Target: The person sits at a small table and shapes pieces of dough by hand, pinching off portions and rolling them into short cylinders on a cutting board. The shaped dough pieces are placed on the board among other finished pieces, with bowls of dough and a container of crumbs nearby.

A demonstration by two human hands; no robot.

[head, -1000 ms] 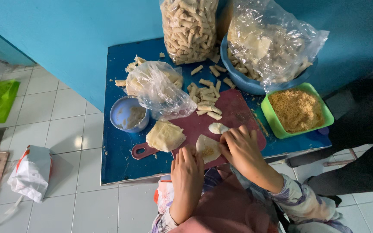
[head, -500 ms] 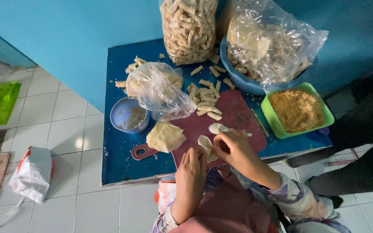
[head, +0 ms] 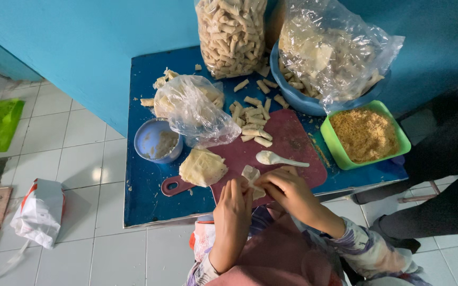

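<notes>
Both hands met over the near edge of the dark red cutting board [head: 287, 140], which lay w/ its handle pointing to the person's left on the blue tabletop [head: 144, 201]. Between them sat a thin pale wrapper sheet [head: 251, 177], partly folded; it rested on the board right at the fingertips, so both hands could work it w/o reaching.

Left hand [head: 232, 204]: palm down, fingers straight and pointing away from the body, tips pressing the wrapper's left edge. Its grip was flat, fingers together, not curled round anything. Right hand [head: 287, 189]: arched over from the right, wrist bent, fingers curled in; its grip was pinched on the wrapper's right side, thumb hidden beneath.

A white spoon [head: 278, 158] lay just beyond the hands on the board, bowl to the left, prob. parked within easy reach. The stack of wrappers [head: 202, 167] sat at the board's left corner, near the left hand. A green tub of crumbs [head: 365, 135] stood right of the board, a small blue bowl [head: 157, 141] to the left. Finished rolls [head: 253, 119] were scattered at the far end, away from the working spot.
</notes>
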